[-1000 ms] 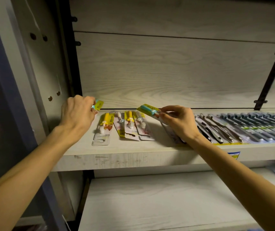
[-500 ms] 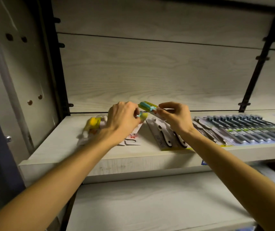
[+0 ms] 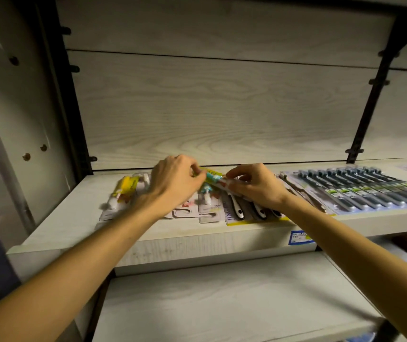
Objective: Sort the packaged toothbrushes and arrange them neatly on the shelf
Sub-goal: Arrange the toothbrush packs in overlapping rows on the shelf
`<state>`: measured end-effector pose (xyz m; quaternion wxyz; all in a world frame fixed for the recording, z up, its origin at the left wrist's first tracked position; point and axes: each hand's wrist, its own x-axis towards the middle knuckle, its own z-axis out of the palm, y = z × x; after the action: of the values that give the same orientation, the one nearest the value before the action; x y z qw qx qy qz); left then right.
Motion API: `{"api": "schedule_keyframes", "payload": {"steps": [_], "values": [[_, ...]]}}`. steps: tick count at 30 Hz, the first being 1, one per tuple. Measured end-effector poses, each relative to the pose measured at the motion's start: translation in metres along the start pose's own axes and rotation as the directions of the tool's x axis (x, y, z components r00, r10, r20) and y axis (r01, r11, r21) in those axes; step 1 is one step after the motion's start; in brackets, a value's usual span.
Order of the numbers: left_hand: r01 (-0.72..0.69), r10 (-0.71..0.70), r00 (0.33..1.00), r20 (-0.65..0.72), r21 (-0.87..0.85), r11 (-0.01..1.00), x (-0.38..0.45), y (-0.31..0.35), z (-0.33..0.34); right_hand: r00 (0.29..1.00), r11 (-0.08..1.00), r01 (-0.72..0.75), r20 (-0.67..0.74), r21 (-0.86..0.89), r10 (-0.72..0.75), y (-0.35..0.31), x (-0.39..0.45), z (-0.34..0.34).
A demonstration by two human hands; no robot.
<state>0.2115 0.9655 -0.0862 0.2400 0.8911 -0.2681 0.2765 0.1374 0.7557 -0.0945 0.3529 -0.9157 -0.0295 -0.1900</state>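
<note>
Far left on the shelf (image 3: 79, 225) lies a yellow kids' brush pkg (image 3: 126, 187), just left of my left wrist, not touched. My left hand (image 3: 172, 183) is curled, fingertips pinching the near end of a teal brush pkg (image 3: 212, 178) w/ yellow card top, held just above the shelf btwn both hands. Under it lie a few small carded brushes (image 3: 207, 201), partly hidden by my left hand. My right hand (image 3: 254, 187) pinches the other end of the same teal pkg, thumb & fingers curled on it. Below my right hand sits a pack of black-and-white handled brushes (image 3: 244, 211), flat near the front edge. Further right, a long row of dark grey brushes (image 3: 360, 188), well apart from either hand; blue price tag (image 3: 301, 237) on shelf front
</note>
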Motion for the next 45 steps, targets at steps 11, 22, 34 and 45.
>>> {"api": "schedule_keyframes", "payload": {"steps": [11,22,34,45], "values": [[0.051,-0.090,0.926,0.366,0.117,0.992,0.000,-0.087,0.004,0.985,0.981,0.065,-0.145,-0.181,-0.092,-0.031,0.002,0.006],[0.029,-0.010,0.908,0.419,-0.040,0.999,-0.006,-0.119,-0.010,0.990,0.925,0.008,-0.126,-0.379,-0.060,-0.058,-0.019,0.044],[0.051,-0.032,0.904,0.426,-0.035,0.998,-0.016,-0.143,-0.023,0.997,0.826,0.030,-0.041,-0.563,-0.064,-0.070,-0.013,0.073],[0.024,0.019,0.943,0.333,-0.125,0.992,-0.011,-0.128,-0.038,0.996,0.995,-0.039,-0.079,-0.095,0.031,-0.070,-0.006,0.050]]}}
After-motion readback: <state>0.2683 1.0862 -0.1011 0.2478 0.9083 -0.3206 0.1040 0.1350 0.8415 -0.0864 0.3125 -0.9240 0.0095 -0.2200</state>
